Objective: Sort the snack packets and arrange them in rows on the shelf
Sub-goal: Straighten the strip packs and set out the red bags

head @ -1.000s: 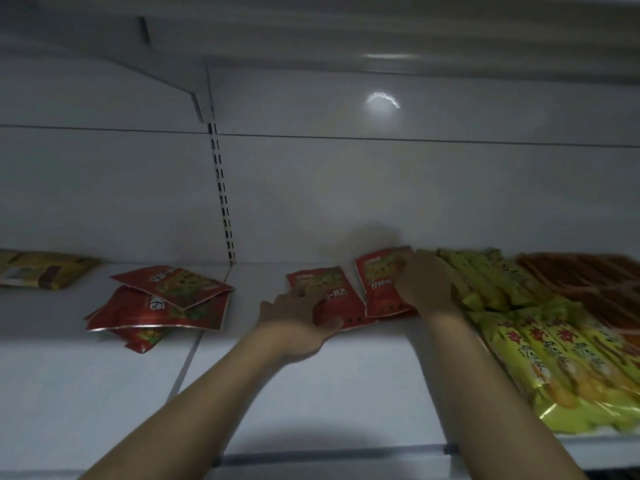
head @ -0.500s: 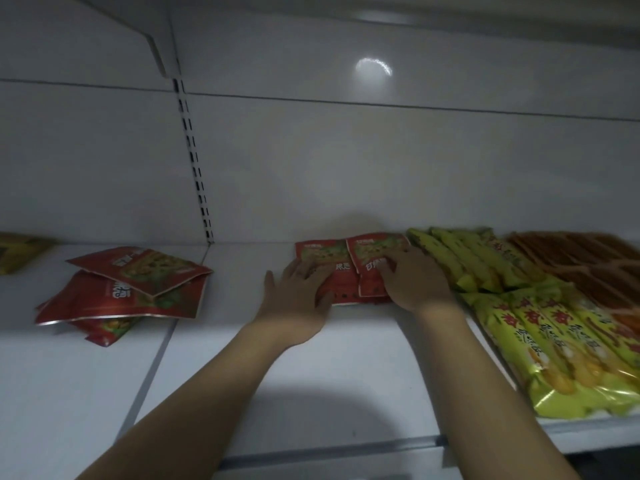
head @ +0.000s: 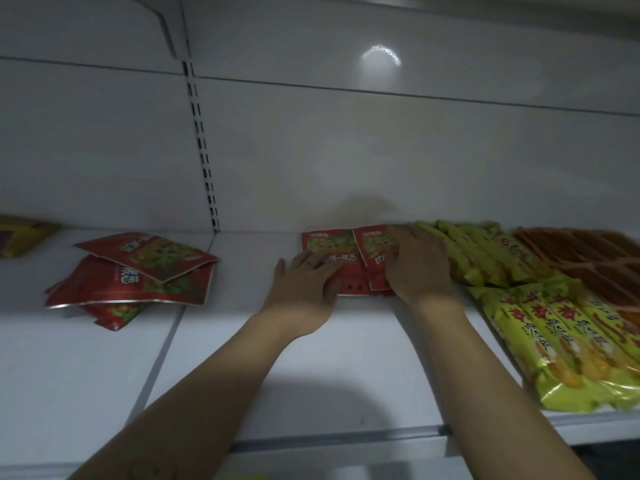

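Two red snack packets lie side by side at the back of the white shelf (head: 346,358). My left hand (head: 304,282) rests flat on the left red packet (head: 332,247) with its fingers straight. On the right red packet (head: 374,247) my right hand (head: 415,265) presses down, fingers spread, its edge against the yellow-green packets (head: 478,251). A loose pile of red packets (head: 138,271) lies on the shelf section to the left.
A front row of yellow-green packets (head: 568,344) reaches the shelf's front edge at right. Orange-brown packets (head: 588,251) lie at the far right. A yellow packet (head: 20,233) sits at the far left. A slotted upright (head: 204,150) divides the back wall.
Both hands slid the two red packets back toward the wall and squared them side by side. The view has shifted left and down slightly.
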`<state>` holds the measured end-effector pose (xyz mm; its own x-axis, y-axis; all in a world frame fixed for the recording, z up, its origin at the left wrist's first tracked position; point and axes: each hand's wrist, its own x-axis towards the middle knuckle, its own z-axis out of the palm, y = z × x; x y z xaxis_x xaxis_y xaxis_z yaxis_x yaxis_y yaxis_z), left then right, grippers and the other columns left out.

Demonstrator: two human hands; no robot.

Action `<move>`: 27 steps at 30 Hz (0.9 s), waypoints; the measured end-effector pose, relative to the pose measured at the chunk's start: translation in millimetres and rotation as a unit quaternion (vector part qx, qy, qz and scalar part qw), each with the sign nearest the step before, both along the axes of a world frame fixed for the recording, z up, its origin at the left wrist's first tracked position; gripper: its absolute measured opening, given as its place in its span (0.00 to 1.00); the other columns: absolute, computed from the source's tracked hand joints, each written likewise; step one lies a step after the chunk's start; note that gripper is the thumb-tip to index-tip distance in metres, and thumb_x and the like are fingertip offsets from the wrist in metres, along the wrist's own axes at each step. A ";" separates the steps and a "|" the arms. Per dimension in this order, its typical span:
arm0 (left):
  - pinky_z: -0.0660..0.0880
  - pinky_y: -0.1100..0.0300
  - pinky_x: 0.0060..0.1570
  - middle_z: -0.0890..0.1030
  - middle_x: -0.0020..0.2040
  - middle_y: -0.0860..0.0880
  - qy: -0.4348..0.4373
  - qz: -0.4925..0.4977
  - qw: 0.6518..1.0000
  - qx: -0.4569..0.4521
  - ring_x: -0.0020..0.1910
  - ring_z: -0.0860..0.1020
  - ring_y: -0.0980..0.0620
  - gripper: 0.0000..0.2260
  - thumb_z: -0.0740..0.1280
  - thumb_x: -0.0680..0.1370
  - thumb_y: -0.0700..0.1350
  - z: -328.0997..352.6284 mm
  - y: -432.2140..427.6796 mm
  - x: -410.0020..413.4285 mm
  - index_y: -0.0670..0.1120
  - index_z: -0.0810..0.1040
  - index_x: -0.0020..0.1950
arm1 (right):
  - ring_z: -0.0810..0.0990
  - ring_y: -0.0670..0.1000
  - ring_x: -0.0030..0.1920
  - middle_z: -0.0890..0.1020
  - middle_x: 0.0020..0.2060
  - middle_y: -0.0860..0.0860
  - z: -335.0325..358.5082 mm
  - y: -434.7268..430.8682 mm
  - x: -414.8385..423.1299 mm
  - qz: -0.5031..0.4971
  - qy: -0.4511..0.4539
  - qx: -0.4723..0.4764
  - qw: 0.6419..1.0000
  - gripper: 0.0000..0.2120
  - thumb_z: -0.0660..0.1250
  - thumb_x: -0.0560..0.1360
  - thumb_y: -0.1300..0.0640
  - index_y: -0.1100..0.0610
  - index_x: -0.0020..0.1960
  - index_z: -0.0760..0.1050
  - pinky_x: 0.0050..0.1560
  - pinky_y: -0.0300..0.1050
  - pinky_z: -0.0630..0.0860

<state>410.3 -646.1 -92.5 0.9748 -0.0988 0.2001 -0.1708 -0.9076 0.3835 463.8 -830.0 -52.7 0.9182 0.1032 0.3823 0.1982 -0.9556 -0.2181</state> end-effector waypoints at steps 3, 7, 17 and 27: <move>0.42 0.44 0.76 0.56 0.80 0.52 -0.017 0.030 0.999 0.028 0.79 0.49 0.50 0.23 0.55 0.82 0.57 6.9 6.6 -11.0 0.58 0.58 0.78 | 0.60 0.56 0.76 0.66 0.75 0.54 2.4 21.6 -10.3 0.063 -0.030 -0.029 0.997 0.21 0.57 0.81 0.48 0.49 0.73 0.68 0.76 0.55 0.48; 0.41 0.48 0.76 0.56 0.80 0.53 -0.051 0.074 0.991 0.101 0.79 0.49 0.51 0.25 0.54 0.81 0.61 21.8 42.4 -31.5 0.58 0.59 0.77 | 0.56 0.54 0.77 0.61 0.77 0.52 6.0 58.5 -17.1 0.166 0.015 -0.057 0.984 0.24 0.59 0.80 0.45 0.46 0.75 0.65 0.76 0.54 0.45; 0.58 0.48 0.72 0.65 0.76 0.51 -0.028 0.185 0.966 0.177 0.76 0.61 0.46 0.40 0.55 0.68 0.72 61.5 193.5 -116.6 0.55 0.64 0.76 | 0.72 0.56 0.64 0.75 0.64 0.52 21.0 203.2 -70.3 0.334 0.132 -0.012 0.933 0.24 0.60 0.77 0.37 0.46 0.69 0.70 0.64 0.53 0.68; 0.77 0.47 0.53 0.69 0.74 0.47 -0.069 0.114 0.985 0.107 0.61 0.77 0.40 0.33 0.60 0.74 0.66 27.2 253.7 -126.1 0.56 0.63 0.77 | 0.81 0.53 0.54 0.83 0.54 0.47 9.4 282.9 -72.1 0.309 0.183 0.058 0.931 0.25 0.59 0.73 0.29 0.41 0.63 0.73 0.56 0.49 0.76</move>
